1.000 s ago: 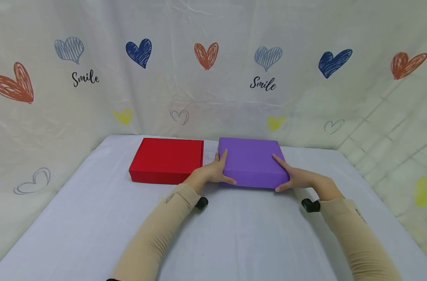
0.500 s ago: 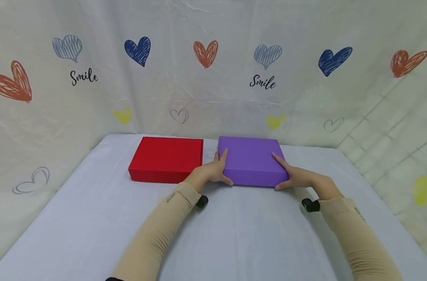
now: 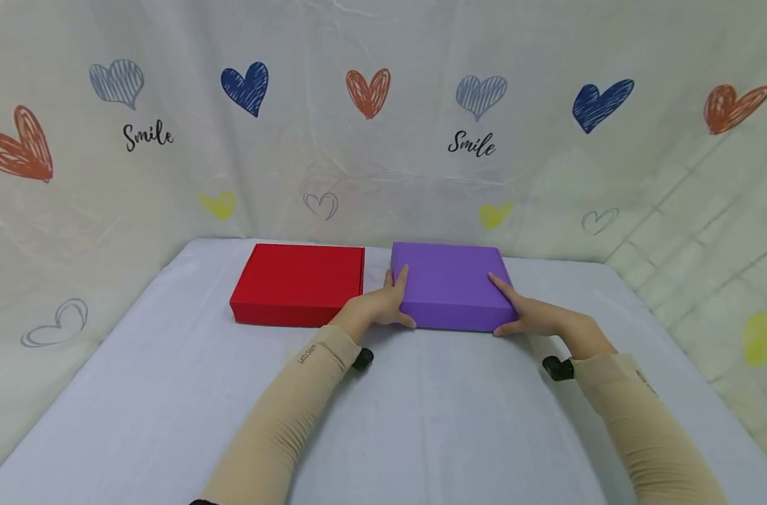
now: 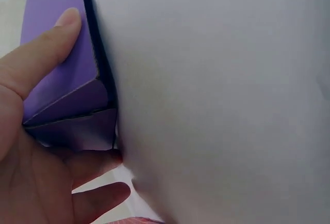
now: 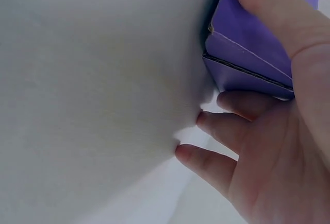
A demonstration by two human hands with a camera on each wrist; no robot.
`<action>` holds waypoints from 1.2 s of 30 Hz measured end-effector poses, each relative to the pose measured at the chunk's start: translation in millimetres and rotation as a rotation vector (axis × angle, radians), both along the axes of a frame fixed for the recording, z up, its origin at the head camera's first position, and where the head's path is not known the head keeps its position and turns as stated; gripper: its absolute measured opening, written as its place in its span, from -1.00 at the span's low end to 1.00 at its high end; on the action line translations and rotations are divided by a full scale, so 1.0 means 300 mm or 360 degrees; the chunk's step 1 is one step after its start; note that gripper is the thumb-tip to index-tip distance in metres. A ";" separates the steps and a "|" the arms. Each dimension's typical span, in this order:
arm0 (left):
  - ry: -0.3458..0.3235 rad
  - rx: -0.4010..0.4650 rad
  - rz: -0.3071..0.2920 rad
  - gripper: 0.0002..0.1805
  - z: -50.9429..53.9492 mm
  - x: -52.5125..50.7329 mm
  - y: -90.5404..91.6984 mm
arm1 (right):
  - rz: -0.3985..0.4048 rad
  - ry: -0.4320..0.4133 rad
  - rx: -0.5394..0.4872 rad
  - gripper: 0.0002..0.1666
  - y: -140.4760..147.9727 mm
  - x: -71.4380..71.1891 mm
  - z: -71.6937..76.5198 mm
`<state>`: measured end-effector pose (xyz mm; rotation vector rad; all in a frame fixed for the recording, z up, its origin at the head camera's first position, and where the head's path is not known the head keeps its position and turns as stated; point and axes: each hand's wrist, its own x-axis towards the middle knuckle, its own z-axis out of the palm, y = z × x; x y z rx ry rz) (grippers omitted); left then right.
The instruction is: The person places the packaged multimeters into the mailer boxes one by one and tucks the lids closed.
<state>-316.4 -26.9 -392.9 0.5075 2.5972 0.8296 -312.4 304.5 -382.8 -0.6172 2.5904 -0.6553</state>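
Note:
A closed purple cardboard box (image 3: 454,280) lies flat on the white-covered table, with a hand at each side. My left hand (image 3: 383,306) grips its left front corner. In the left wrist view the thumb (image 4: 59,36) presses the front face and fingers lie against the side wall. At the opposite corner my right hand (image 3: 530,317) holds the box the same way, thumb low on the front, index finger on the top edge. The right wrist view shows the other fingertips (image 5: 206,157) near the cloth. Just left of my left hand lies a closed red box (image 3: 304,277).
White cloth (image 3: 452,421) covers the table. Behind it hangs a pale curtain (image 3: 408,161) printed with hearts and "Smile". A narrow gap separates the two boxes. A small black device (image 3: 362,360) sits at the left wrist, another black device (image 3: 557,368) at the right.
The front edge of the purple box has shifted slightly away from me, or settled lower; both hands stay on it. My left thumb has slid a little leftward. The view has tilted slightly downward.

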 end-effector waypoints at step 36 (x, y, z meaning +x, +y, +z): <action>0.0147 -0.0144 0.0113 0.09 0.003 0.018 0.023 | -0.0024 0.0381 0.0121 0.14 -0.016 -0.009 0.011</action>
